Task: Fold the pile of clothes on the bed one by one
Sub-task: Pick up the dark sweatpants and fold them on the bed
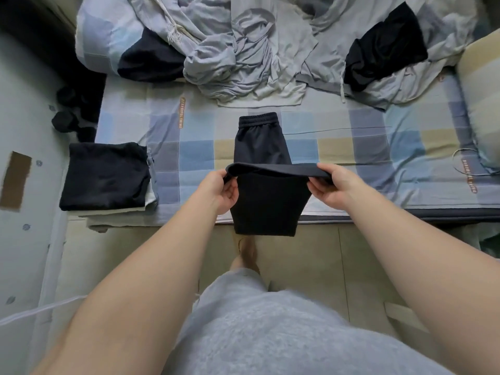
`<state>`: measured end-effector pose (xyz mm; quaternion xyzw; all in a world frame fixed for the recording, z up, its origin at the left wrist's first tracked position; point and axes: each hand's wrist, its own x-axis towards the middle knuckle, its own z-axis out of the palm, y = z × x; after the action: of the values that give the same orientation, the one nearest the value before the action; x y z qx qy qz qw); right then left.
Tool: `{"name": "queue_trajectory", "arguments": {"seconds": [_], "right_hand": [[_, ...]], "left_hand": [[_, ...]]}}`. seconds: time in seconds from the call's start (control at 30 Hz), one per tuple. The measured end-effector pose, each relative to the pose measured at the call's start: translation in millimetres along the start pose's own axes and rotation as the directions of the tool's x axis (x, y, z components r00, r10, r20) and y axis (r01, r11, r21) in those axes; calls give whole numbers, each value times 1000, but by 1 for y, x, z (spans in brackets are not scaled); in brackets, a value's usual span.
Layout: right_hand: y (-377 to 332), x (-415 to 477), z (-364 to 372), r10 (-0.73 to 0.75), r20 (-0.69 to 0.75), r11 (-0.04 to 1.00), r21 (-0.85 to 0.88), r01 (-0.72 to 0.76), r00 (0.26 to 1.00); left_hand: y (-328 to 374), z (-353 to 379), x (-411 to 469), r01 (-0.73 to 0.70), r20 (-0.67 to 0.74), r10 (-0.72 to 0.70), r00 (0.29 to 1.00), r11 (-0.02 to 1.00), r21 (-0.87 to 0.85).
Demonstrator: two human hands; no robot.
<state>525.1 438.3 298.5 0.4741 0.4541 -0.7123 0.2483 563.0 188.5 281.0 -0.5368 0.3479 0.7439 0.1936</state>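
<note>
A pair of black trousers (261, 143) lies lengthwise on the checked bed sheet (351, 150), elastic waistband at the far end. Its lower part is lifted into a fold that hangs over the bed's front edge. My left hand (220, 189) pinches the left end of the fold line and my right hand (328, 185) pinches the right end. A pile of unfolded grey and light clothes (243, 55) covers the far side of the bed, with a black garment (384, 47) lying on it at the right.
A stack of folded clothes (105, 175) with a black piece on top sits at the bed's front left corner. Another dark garment (151, 59) lies against a pillow at back left. A cushion (481, 104) and a thin cable (468, 158) are at the right. Tiled floor lies below.
</note>
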Motion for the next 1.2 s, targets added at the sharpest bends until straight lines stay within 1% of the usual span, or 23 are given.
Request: {"name": "queue_trajectory", "arguments": {"seconds": [0.13, 0.27, 0.37, 0.43, 0.5, 0.57, 0.6, 0.67, 0.73, 0.77, 0.8, 0.87, 0.9, 0.97, 1.0, 1.03, 1.1, 1.13, 1.2], "right_hand": [[-33, 61, 44, -6, -68, 1000, -7, 6, 998], [-50, 134, 72, -36, -141, 999, -26, 33, 989], [-63, 192, 90, -67, -160, 998, -19, 65, 985], [-70, 228, 101, -84, -111, 996, 24, 87, 990], [-73, 264, 109, -77, 9, 994, 84, 76, 997], [-69, 294, 108, -55, 123, 996, 78, 46, 991], [-64, 306, 106, -33, 155, 998, 51, 26, 987], [-50, 327, 97, 17, 161, 999, -40, -11, 987], [-31, 344, 84, 51, 107, 983, -180, -31, 993], [-22, 352, 76, 36, 62, 959, -282, -17, 997], [-12, 358, 68, -8, 10, 916, -401, 11, 1000], [6, 369, 53, -123, -73, 783, -620, 52, 990], [14, 373, 45, -162, -96, 717, -695, 50, 982], [28, 381, 28, -185, -104, 621, -783, 34, 977], [36, 386, 18, -167, -98, 587, -809, 19, 981], [44, 389, 9, -122, -93, 568, -823, -7, 988], [62, 393, -7, 1, -59, 568, -821, -49, 998], [72, 397, -15, 43, -43, 572, -818, -60, 998], [88, 399, -26, 72, -30, 578, -813, -66, 997]], "left_hand": [[54, 31, 54, 45, -12, -44, 999, 997, 57], [91, 56, 122, 78, -43, -73, 996, 988, 134], [110, 76, 175, 72, -17, -70, 997, 984, 161], [121, 89, 208, 0, 48, -8, 999, 985, 171], [130, 99, 242, -70, 140, 48, 989, 986, 152], [132, 105, 271, -104, 192, 71, 979, 980, 168], [129, 105, 283, -107, 194, 67, 979, 973, 204], [117, 99, 307, -111, 171, 60, 983, 947, 302], [97, 89, 326, -118, 117, 75, 990, 893, 435], [86, 81, 335, -131, 81, 105, 991, 851, 509], [74, 74, 340, -151, 45, 153, 987, 798, 584], [49, 55, 351, -165, -31, 262, 965, 692, 703], [37, 45, 355, -159, -62, 307, 950, 642, 750], [14, 25, 362, -128, -99, 367, 925, 546, 828], [4, 16, 365, -113, -103, 357, 928, 534, 838], [-7, 8, 370, -97, -103, 311, 945, 566, 819], [-28, -7, 376, -55, -85, 188, 978, 633, 772], [-38, -13, 378, -50, -70, 161, 985, 637, 769], [-55, -26, 383, -48, -49, 140, 989, 616, 786]]}}
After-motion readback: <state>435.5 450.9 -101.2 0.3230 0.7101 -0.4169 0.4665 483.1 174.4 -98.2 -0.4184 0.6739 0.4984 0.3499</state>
